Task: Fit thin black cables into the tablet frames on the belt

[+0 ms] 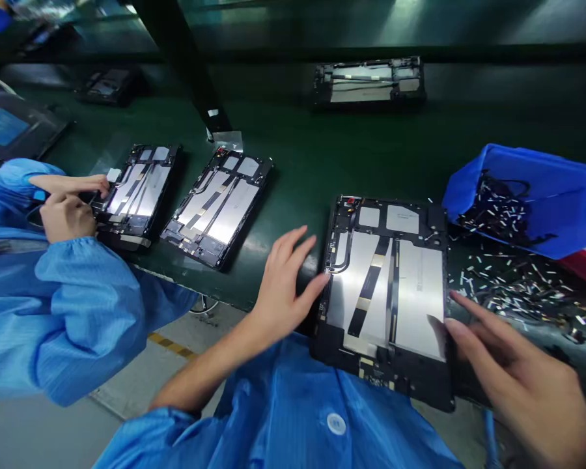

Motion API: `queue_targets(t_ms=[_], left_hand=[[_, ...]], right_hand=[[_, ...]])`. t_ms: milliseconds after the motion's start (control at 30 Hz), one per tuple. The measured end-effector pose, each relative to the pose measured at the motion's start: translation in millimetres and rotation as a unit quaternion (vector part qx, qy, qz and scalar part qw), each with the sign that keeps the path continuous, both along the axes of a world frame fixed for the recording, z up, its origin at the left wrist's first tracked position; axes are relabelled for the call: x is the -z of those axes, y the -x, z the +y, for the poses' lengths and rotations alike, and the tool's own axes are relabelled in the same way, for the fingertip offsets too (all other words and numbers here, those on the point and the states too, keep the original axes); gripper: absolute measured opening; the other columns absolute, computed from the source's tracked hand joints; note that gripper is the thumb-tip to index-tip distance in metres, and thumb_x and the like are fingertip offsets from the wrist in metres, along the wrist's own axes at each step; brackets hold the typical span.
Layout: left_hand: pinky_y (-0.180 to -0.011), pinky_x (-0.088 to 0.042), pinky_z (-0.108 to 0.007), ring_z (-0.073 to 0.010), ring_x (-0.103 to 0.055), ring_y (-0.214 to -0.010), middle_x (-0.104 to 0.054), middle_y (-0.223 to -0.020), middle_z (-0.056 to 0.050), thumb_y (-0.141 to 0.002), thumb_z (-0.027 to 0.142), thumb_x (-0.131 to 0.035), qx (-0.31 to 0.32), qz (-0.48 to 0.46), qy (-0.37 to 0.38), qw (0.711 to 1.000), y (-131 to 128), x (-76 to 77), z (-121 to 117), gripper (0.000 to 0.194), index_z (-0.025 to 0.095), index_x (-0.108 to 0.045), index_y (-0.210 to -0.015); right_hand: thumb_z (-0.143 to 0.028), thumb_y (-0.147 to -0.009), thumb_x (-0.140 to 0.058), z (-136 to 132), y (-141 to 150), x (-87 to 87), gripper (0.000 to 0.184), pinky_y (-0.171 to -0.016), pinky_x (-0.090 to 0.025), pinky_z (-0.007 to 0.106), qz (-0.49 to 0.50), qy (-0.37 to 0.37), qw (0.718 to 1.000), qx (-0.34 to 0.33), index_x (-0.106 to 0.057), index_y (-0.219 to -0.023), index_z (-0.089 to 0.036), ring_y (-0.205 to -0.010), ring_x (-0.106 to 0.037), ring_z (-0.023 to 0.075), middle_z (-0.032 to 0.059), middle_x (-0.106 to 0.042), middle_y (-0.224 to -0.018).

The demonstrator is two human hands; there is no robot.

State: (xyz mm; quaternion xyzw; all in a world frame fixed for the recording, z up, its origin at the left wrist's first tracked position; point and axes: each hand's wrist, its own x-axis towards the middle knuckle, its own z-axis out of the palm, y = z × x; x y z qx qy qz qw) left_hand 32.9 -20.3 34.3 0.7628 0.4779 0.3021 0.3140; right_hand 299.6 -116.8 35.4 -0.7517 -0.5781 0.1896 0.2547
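An opened tablet housing (383, 303) lies in front of me, with a black frame, silver foil panels and black tape strips. Its near end overhangs the bench edge. The spread fingertips of my left hand (286, 280) touch its left edge. My right hand (517, 384) has its fingers over the lower right edge, and the thumb is hidden. To the left, a co-worker's hands (68, 208) are at the end of a similar housing (137, 192). Another housing (217, 208) lies between that one and mine.
A tilted blue plastic bin (522, 195) holding dark cable scraps stands at right. Small metal-and-black bits (517, 286) are scattered across the dark green bench (312, 163). A further housing (368, 81) lies beyond a black upright post (190, 71).
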Motion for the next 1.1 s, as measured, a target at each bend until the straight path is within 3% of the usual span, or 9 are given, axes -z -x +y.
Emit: queue_targets(t_ms=[167,300,367,467,567,700,867,967,1100], left_hand=[[-0.117,-0.023,-0.057,-0.0322,-0.022,-0.145,-0.027,-0.157,-0.009,-0.09,0.043,-0.059,0.029,-0.049,0.132,0.99,9.6,-4.4,-60.6,0.069,0.031,-0.028,-0.151],[-0.103,-0.049,-0.044,-0.0287,-0.051,-0.127,-0.042,-0.15,-0.004,-0.085,0.033,-0.067,-0.026,-0.219,0.26,0.94,10.9,-21.1,-46.2,0.065,0.036,-0.042,-0.144],[-0.068,-0.062,-0.031,-0.0197,-0.069,-0.089,-0.052,-0.141,-0.005,-0.081,0.027,-0.07,-0.041,-0.307,0.33,0.892,10.9,-34.7,-21.1,0.068,0.037,-0.043,-0.143],[-0.04,-0.053,-0.02,-0.0094,-0.061,-0.054,-0.065,-0.115,-0.005,-0.073,0.018,-0.072,-0.054,-0.376,0.356,0.854,-1.8,-51.5,35.1,0.069,0.029,-0.05,-0.137],[-0.04,-0.053,-0.019,-0.0113,-0.063,-0.059,-0.066,-0.1,-0.004,-0.067,0.009,-0.07,-0.05,-0.399,0.318,0.858,-38.4,-53.8,109.0,0.064,0.02,-0.057,-0.128],[-0.05,-0.057,-0.021,-0.0142,-0.065,-0.073,-0.066,-0.109,-0.006,-0.071,0.006,-0.063,-0.07,-0.345,0.309,0.884,-116.9,-37.2,206.2,0.068,0.02,-0.049,-0.137],[-0.075,-0.061,-0.033,-0.0197,-0.065,-0.099,-0.062,-0.123,-0.01,-0.073,0.004,-0.06,-0.042,-0.296,0.316,0.9,-201.3,-17.7,271.2,0.073,0.024,-0.043,-0.142],[-0.079,-0.06,-0.035,-0.0227,-0.064,-0.105,-0.064,-0.12,-0.012,-0.074,0.005,-0.06,-0.038,-0.243,0.299,0.922,-210.4,-16.2,286.7,0.056,0.018,-0.057,-0.129],[-0.089,-0.055,-0.04,-0.0271,-0.061,-0.111,-0.066,-0.113,-0.012,-0.077,0.01,-0.064,-0.087,-0.139,0.199,0.966,-173.7,-21.5,303.9,0.036,0.013,-0.067,-0.112]], right_hand=[[-0.062,-0.079,-0.059,-4.8,29.3,0.9,0.06,-0.043,-0.04,0.023,0.05,0.02,0.995,0.087,-0.069,-0.118,-0.018,-0.04,-0.042,0.0096,-0.0054,-0.05,-0.05],[-0.05,-0.081,-0.064,12.4,37.8,-13.6,0.053,-0.049,-0.043,0.022,0.172,-0.031,0.982,0.077,-0.063,-0.127,-0.022,-0.048,-0.044,0.0098,-0.0062,-0.05,-0.055],[-0.047,-0.083,-0.062,30.6,38.3,-24.9,0.055,-0.051,-0.044,0.023,0.235,-0.048,0.97,0.043,-0.059,-0.131,-0.022,-0.05,-0.045,0.0102,-0.0064,-0.048,-0.056],[-0.041,-0.089,-0.054,56.7,34.6,-35.3,0.05,-0.053,-0.045,0.024,0.312,-0.086,0.946,0.02,-0.054,-0.136,-0.022,-0.052,-0.048,0.0098,-0.0055,-0.052,-0.061],[-0.034,-0.092,-0.049,70.9,28.9,-30.3,0.044,-0.051,-0.044,0.023,0.312,-0.163,0.935,0.049,-0.055,-0.134,-0.022,-0.051,-0.049,0.009,-0.005,-0.057,-0.063],[-0.024,-0.09,-0.052,76.8,25.3,-13.1,0.03,-0.049,-0.044,0.023,0.156,-0.242,0.957,0.036,-0.065,-0.116,-0.02,-0.049,-0.052,0.0089,-0.0041,-0.06,-0.062],[-0.012,-0.09,-0.05,81.1,25.3,-6.1,0.021,-0.054,-0.049,0.025,-0.003,-0.308,0.951,-0.032,-0.069,-0.1,-0.016,-0.056,-0.06,0.0114,0.0024,-0.07,-0.07],[-0.009,-0.089,-0.05,81.8,24.2,-7.4,0.02,-0.056,-0.051,0.025,-0.007,-0.304,0.952,-0.037,-0.068,-0.096,-0.015,-0.061,-0.063,0.0127,0.0029,-0.069,-0.07],[-0.006,-0.088,-0.052,80.8,22.3,-8.5,0.018,-0.056,-0.051,0.026,-0.005,-0.304,0.952,-0.037,-0.068,-0.093,-0.013,-0.06,-0.062,0.013,0.0038,-0.069,-0.069]])
